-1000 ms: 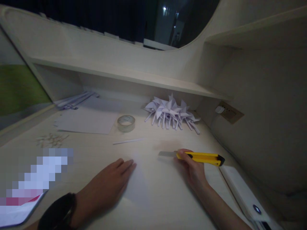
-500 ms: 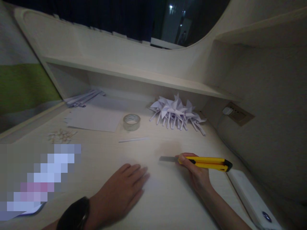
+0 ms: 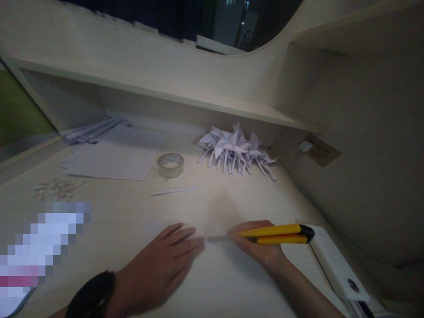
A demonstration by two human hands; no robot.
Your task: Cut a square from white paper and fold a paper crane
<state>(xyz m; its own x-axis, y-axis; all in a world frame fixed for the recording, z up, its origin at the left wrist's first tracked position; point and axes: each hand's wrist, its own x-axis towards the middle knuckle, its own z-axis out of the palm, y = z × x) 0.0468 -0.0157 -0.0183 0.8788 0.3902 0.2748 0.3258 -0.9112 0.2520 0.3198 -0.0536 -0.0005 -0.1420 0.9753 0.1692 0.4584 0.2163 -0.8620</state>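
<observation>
While the pale wooden desk [image 3: 132,212] lay in dim light, a scatter of small pale paper scraps [image 3: 54,190] sat at its far left, with a blurred-out patch nearer the front edge. Behind the scraps, a bundle of white paper strips [image 3: 96,131] rested under the low shelf [image 3: 165,95], and a flat white sheet of paper [image 3: 112,161] lay just in front of that bundle. To the right of the sheet stood a clear roll of adhesive tape [image 3: 170,164], and a single thin white paper strip [image 3: 174,191] lay near it, closer to the person. The left hand [image 3: 159,269], a black band [image 3: 89,296] at its wrist, lay palm down with fingers spread flat, pressing a faint white sheet [image 3: 212,274] against the desk and gripping nothing. Just beside its fingertips pointed the bared blade of the yellow and black utility knife [image 3: 274,234], which the right hand [image 3: 261,251] held with fingers curled closed around the handle. Farther back lay a heap of folded white paper pinwheels [image 3: 235,152]. At the right edge lay a long white power strip [image 3: 334,269], and a wall socket [image 3: 318,151] sat above it.
</observation>
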